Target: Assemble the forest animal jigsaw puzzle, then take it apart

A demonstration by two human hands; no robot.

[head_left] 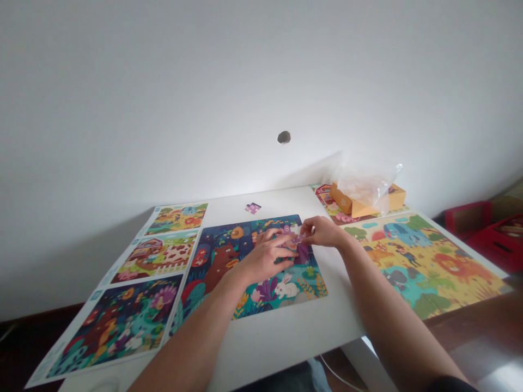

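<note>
A dark forest jigsaw puzzle (220, 261), mostly assembled, lies at the middle of the white table. Across its upper right part, my left hand (267, 253) rests flat with the fingers spread over the pieces. At the puzzle's right edge, my right hand (321, 231) is closed, thumb and fingertips pinching a purple puzzle piece (302, 238) against the gap there. A white patch shows between the pieces near my fingers. One loose purple puzzle piece (253, 208) lies on the table beyond the puzzle's far edge.
A reference sheet (118, 318) with several pictures lies on the left. To the right is a yellow animal puzzle (425, 261). Behind it, an orange box (359, 204) with a clear plastic bag (365, 174) stands on a farm picture. A wall (204, 109) rises behind the table.
</note>
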